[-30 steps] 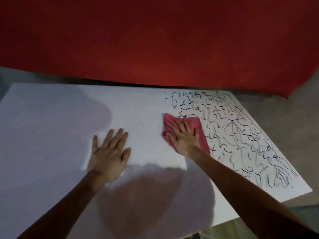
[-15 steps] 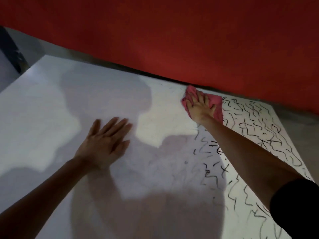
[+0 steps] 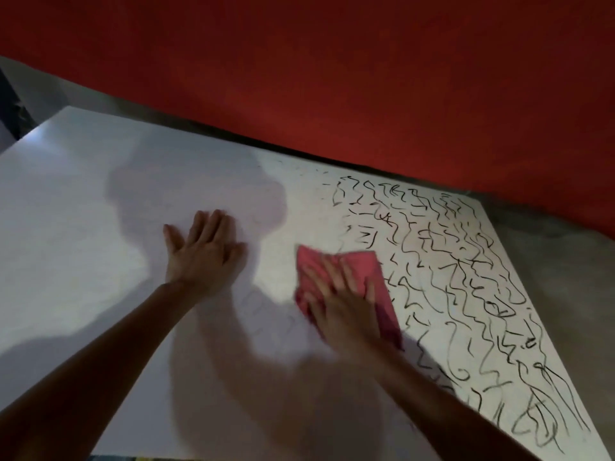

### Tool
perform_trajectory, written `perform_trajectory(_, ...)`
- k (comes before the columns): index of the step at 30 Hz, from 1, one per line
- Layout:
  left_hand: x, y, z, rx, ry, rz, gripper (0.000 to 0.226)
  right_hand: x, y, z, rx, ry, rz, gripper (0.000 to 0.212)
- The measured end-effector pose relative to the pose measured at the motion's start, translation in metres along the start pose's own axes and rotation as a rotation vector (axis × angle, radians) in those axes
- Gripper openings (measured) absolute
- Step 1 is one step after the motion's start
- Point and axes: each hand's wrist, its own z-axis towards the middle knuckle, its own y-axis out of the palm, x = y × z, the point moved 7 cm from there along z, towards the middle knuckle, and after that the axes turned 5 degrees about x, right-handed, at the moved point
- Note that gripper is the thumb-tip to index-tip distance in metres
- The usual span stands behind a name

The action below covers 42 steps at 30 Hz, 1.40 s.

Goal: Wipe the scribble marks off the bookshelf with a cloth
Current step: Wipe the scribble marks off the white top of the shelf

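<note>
The white bookshelf panel (image 3: 83, 227) lies flat and fills most of the view. Black scribble marks (image 3: 466, 277) cover its right part; the left part is bare white. A folded pink cloth (image 3: 369, 264) lies on the panel at the left edge of the scribbles. My right hand (image 3: 342, 304) presses flat on the cloth with straight, spread fingers, blurred by motion. My left hand (image 3: 203, 251) rests flat on the bare white surface to the left, fingers straight.
A red wall or sheet (image 3: 366, 78) rises behind the panel's far edge. Grey floor (image 3: 565, 277) shows past the panel's right edge. My shadow falls across the middle of the panel.
My right hand has pulled the cloth back from the panel's far edge toward me, along the left side of the scribbles. The left hand stays flat on the panel.
</note>
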Motion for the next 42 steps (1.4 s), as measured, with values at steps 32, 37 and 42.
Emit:
perform_trajectory(32,0.002,0.004,-0.001,-0.006,-0.047,0.073,0.071,-0.061,0.01,-0.057,0.003,-0.074,0.061,0.05)
perform_trajectory(37,0.004,0.002,-0.001,-0.006,-0.047,0.064,0.065,0.049,0.003,0.036,-0.034,0.134,0.054,0.057)
perform_trajectory(42,0.004,0.002,0.001,-0.022,-0.058,0.07,0.062,0.097,-0.004,0.088,-0.076,0.427,0.132,0.054)
